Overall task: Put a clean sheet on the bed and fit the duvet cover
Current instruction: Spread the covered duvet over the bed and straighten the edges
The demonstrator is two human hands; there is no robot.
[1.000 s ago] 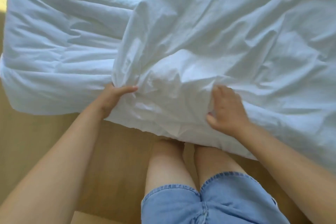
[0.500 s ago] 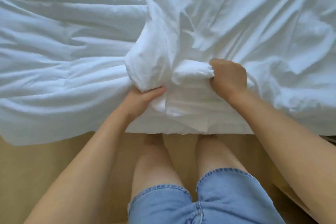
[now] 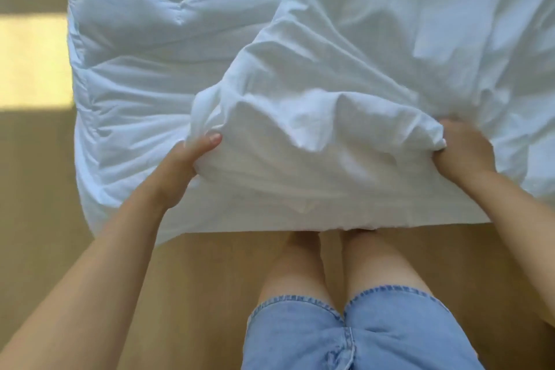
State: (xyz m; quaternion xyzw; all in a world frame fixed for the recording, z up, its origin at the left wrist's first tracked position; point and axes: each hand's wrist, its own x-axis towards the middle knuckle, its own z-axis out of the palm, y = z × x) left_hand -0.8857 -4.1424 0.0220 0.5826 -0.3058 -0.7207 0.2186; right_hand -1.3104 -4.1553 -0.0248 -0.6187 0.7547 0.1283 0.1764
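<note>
One white duvet cover: left hand, right hand both grip its bunched edge. One quilted duvet beneath.

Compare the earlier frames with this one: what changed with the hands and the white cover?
The hands drew apart: the left hand went left and the right hand went right, spreading the bunched duvet cover out between them. Half a second ago they were close together, gathering it. Unchanged: both hands grip the cover near its near edge, and the quilted duvet lies bare to its left.
</note>
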